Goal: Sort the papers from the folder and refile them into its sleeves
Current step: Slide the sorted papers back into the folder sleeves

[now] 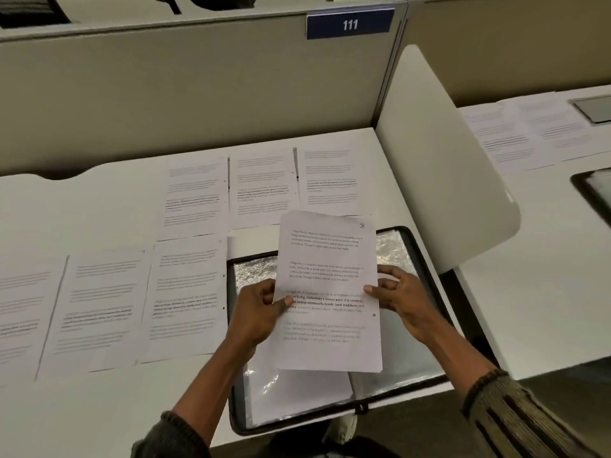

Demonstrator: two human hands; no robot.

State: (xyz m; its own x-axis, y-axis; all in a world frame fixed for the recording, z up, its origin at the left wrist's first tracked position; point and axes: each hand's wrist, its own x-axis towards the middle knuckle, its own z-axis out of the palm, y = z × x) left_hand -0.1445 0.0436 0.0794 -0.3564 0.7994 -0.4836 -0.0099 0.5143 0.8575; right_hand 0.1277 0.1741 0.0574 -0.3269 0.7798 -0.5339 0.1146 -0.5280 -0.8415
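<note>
I hold one printed sheet (pixel 327 279), marked 3 in its top right corner, above the open folder (pixel 416 249). My left hand (pixel 261 309) pinches the sheet's left edge with thumb on top. My right hand (pixel 401 300) pinches its right edge. The folder lies open on the desk with a black rim and shiny clear sleeves (pixel 254 272); the sheet and my hands hide its middle. Several more printed pages lie flat on the desk: three in a back row (pixel 263 186) and three in a nearer row on the left (pixel 186 299).
A beige partition (pixel 198 94) with a blue label 111 (pixel 349 24) closes the back of the desk. A white rounded divider (pixel 443 166) stands on the right. Beyond it, the neighbouring desk carries papers (pixel 525 133) and a dark tray (pixel 595 190). The desk's front edge (pixel 281 439) is near my forearms.
</note>
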